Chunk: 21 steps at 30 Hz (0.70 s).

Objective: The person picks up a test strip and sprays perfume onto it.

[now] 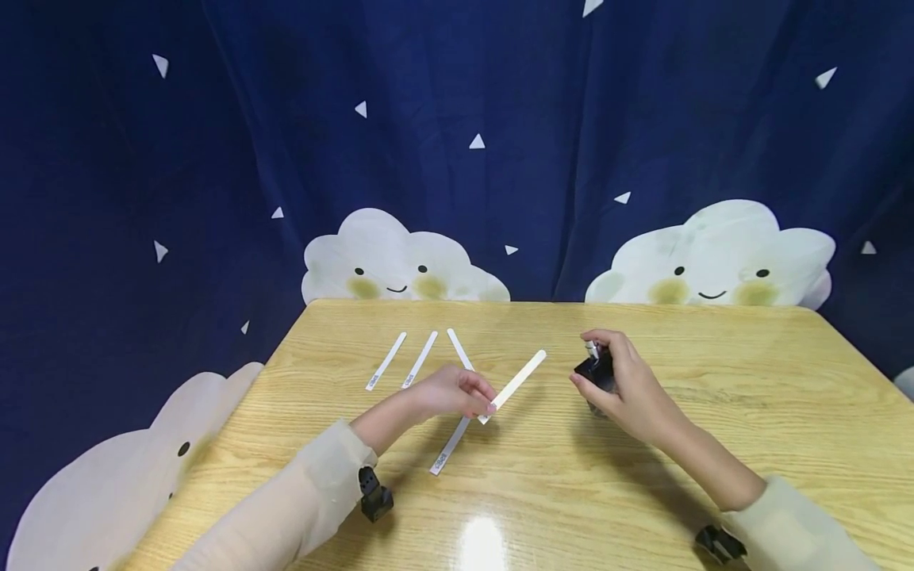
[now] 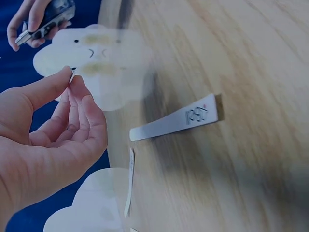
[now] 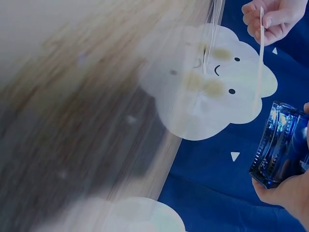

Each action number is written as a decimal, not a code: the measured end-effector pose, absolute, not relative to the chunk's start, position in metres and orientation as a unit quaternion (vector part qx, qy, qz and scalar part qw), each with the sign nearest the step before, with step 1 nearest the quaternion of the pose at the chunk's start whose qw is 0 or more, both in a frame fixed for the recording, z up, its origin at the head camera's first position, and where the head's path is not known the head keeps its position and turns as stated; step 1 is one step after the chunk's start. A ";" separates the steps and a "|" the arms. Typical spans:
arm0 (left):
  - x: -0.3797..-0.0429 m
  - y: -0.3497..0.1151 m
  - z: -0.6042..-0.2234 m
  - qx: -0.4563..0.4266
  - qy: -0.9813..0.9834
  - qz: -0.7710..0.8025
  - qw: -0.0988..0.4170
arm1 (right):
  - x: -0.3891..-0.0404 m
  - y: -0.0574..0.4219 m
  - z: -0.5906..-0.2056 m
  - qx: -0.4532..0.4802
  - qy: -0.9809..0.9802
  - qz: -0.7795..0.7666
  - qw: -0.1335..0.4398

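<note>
My left hand [image 1: 457, 392] pinches the lower end of a white paper strip [image 1: 520, 379], which slants up to the right above the table. My right hand [image 1: 635, 396] grips a dark glass spray bottle [image 1: 597, 369] with a silver nozzle, its index finger by the top. The bottle [image 3: 280, 145] looks blue and ridged in the right wrist view. Two similar strips lie to the left, a far one [image 1: 386, 361] and one [image 1: 420, 359] nearer the hand. Strip parts show above and below the left hand, which hides whether they join. Printing marks the strip [image 2: 193, 115] on the table.
Both hands are over a light wooden table [image 1: 750, 381]. A dark blue curtain [image 1: 543, 119] with white triangles and smiling clouds hangs behind its far edge. Small black cameras sit on the left wrist [image 1: 374, 496] and right wrist [image 1: 720, 544].
</note>
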<state>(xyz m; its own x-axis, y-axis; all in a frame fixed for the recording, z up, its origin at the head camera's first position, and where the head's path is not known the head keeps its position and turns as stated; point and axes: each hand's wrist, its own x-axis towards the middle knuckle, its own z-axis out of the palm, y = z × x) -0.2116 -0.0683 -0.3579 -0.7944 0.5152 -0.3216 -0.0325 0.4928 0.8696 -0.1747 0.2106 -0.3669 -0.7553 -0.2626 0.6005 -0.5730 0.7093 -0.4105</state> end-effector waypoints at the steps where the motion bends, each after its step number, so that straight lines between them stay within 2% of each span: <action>1: -0.211 -0.069 -0.359 0.149 0.818 0.478 0.285 | -0.175 0.211 -0.367 0.235 -0.888 0.299 0.259; 11: -0.200 -0.072 -0.373 0.144 0.827 0.459 0.290 | -0.174 0.215 -0.366 0.239 -0.887 0.296 0.264; 21: -0.193 -0.050 -0.369 0.087 0.869 0.423 0.240 | -0.174 0.217 -0.367 0.234 -0.888 0.298 0.260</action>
<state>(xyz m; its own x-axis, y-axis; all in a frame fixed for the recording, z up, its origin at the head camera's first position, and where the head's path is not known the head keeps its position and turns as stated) -0.1928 -0.0501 -0.3691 -0.8701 0.3537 -0.3434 -0.0523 0.6264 0.7777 -0.1736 0.2172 -0.3669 -0.7550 -0.2599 0.6020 -0.5706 0.7128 -0.4079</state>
